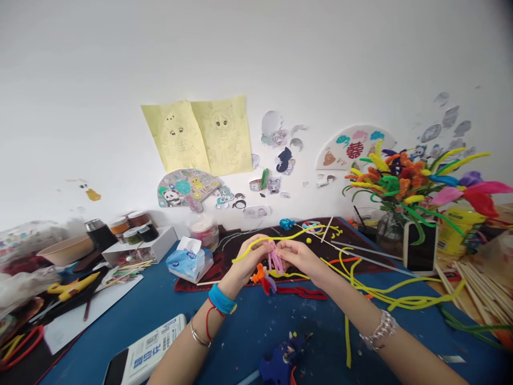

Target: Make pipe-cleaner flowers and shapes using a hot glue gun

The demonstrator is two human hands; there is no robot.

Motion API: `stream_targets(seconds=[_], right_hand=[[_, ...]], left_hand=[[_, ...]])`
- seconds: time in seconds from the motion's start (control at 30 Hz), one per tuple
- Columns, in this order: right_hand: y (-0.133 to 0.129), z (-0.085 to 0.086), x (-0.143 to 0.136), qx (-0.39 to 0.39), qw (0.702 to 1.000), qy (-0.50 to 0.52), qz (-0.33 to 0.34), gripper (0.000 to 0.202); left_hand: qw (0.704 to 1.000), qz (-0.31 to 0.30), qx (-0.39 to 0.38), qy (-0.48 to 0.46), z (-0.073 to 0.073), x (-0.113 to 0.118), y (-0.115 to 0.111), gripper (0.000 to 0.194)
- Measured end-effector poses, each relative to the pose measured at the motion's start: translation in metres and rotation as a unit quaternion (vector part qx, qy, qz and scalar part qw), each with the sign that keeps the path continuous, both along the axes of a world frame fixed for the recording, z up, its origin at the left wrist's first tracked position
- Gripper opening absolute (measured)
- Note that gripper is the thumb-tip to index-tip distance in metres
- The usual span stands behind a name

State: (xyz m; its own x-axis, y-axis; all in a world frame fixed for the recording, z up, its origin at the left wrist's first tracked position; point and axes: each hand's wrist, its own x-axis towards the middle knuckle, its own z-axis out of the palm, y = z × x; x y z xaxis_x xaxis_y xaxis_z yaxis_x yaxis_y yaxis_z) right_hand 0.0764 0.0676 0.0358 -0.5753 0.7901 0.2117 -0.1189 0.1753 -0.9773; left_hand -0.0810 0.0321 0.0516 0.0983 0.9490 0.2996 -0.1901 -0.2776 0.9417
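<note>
Both hands meet above the dark red mat (192,275). My left hand (250,256) is closed on a bundle of pink pipe cleaners (274,259), with a long yellow pipe cleaner (250,246) lying across its fingers. From the right, my right hand (298,256) pinches the same pink bundle. Just below the hands are an orange, red and purple pipe-cleaner piece (263,278) and some red pipe cleaners (306,292). How the pink strands and the yellow one join is hidden by the fingers.
Long yellow pipe cleaners (385,297) spread at right, before a phone (419,248) and a vase (390,230) of colourful pipe-cleaner flowers. A tissue pack (189,261) stands at left. Near the front lie a white-and-blue box (154,347), a dark blue object (280,363) and red-handled scissors (28,347).
</note>
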Motion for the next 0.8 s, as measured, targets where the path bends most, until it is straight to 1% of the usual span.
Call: stream_targets(seconds=[0.1,0.17,0.27,0.33,0.4,0.57,0.63,0.73,0.8], right_hand=[[0.0,-0.001,-0.001,0.04,0.999,-0.022,-0.002,0.022],[0.0,-0.001,-0.002,0.058,0.998,-0.04,0.003,0.016],[0.002,-0.002,-0.003,0.1,0.992,-0.073,-0.018,0.007],[0.003,-0.003,-0.002,0.127,0.987,-0.094,-0.03,0.006],[0.004,-0.002,0.0,0.129,0.985,-0.111,-0.017,0.006],[0.004,0.001,0.007,0.069,0.99,-0.115,0.052,0.012],[0.005,0.001,0.008,0.075,0.988,-0.125,0.052,0.014],[0.007,-0.001,0.01,0.109,0.983,-0.141,0.034,0.014],[0.008,-0.002,0.011,0.121,0.982,-0.139,0.04,0.013]], left_hand=[[1.0,0.021,-0.006,-0.01,-0.001,-0.001,0.003,0.015],[0.999,0.032,-0.009,-0.009,-0.001,-0.002,0.004,0.014],[0.999,0.033,-0.015,-0.002,-0.001,-0.001,0.003,0.012],[0.999,0.032,-0.02,0.002,-0.002,0.001,0.002,0.012],[0.999,0.033,-0.022,0.003,-0.003,0.002,0.003,0.014],[0.999,0.043,-0.027,-0.002,-0.007,0.003,0.005,0.017],[0.999,0.045,-0.032,-0.001,-0.009,0.003,0.005,0.018],[0.998,0.041,-0.037,0.002,-0.012,0.003,0.006,0.019],[0.998,0.042,-0.037,0.002,-0.013,0.003,0.008,0.019]])
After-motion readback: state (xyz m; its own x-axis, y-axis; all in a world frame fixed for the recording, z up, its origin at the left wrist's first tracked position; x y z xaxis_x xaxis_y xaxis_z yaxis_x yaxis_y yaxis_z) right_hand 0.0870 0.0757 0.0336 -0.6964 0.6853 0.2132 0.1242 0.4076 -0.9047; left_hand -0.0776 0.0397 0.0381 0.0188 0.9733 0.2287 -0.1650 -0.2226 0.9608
